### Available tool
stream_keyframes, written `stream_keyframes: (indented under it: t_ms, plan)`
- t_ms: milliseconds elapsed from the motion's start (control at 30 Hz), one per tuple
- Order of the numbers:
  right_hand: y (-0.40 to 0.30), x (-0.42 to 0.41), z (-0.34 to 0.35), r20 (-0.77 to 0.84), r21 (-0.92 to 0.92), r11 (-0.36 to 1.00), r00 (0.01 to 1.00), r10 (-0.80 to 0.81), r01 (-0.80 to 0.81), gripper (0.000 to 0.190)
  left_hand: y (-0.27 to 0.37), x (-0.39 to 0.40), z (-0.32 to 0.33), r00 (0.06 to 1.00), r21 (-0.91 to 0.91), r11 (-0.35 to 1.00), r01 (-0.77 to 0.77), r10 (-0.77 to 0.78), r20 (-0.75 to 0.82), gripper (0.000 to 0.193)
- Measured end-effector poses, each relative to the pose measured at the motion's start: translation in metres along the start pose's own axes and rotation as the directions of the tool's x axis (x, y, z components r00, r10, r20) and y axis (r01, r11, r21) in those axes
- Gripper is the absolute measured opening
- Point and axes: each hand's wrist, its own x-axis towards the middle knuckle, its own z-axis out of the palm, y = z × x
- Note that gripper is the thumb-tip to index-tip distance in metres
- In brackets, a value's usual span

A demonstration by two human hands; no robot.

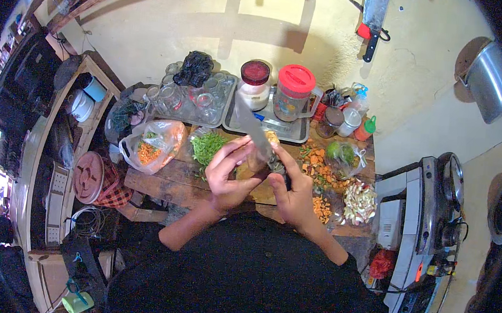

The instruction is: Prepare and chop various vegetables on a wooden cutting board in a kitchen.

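In front of my chest, my right hand [293, 181] grips a kitchen knife [253, 128] near its dark handle, which my fingers mostly cover. The broad blade points up and left, away from me. My left hand [232, 172] is curled around a brownish piece of food [257, 162], its fingertips close to the blade. Behind the blade, by my right index fingertip, shows a yellowish lump [272, 137]; whether it belongs to the same piece I cannot tell. Chopped green leaves [208, 147] lie left of my hands, diced orange vegetables [316, 161] to the right.
On the wooden table [157, 185] stand a tray of glasses [193, 104], a red-lidded pitcher [295, 92], a jar [254, 87] and a bag of cut vegetables [153, 147]. Sliced pale pieces [360, 202] lie at right. A gas stove [426, 203] stands farther right.
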Motion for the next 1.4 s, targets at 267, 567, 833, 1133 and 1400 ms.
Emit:
stream_keyframes:
  t_ms: [267,567,833,1133,1400]
  plan:
    - [0.007,-0.006,0.001,0.053,0.426,0.878,0.975,0.217,-0.219,0.046,0.006,-0.007,0.01,0.981,-0.221,0.956,0.193,-0.189,0.042,0.057]
    - [0.007,-0.01,-0.006,0.05,0.158,0.988,0.999,-0.009,0.001,0.059,-0.003,-0.02,0.015,0.97,-0.462,0.859,0.222,-0.245,0.01,0.058]
    - [0.004,-0.014,-0.003,0.136,0.093,0.992,0.988,0.072,-0.085,0.065,-0.009,-0.026,0.012,0.974,-0.412,0.883,0.224,-0.222,0.052,0.059]
    - [-0.003,-0.011,-0.01,0.223,0.042,0.985,0.963,0.154,-0.167,0.06,-0.009,-0.02,0.009,0.909,-0.778,0.486,0.399,-0.321,0.265,0.053]
    - [-0.005,-0.009,-0.014,0.141,0.007,0.998,0.988,0.054,-0.056,0.055,-0.02,-0.02,0.002,0.892,-0.688,0.568,0.451,-0.294,0.343,0.064]
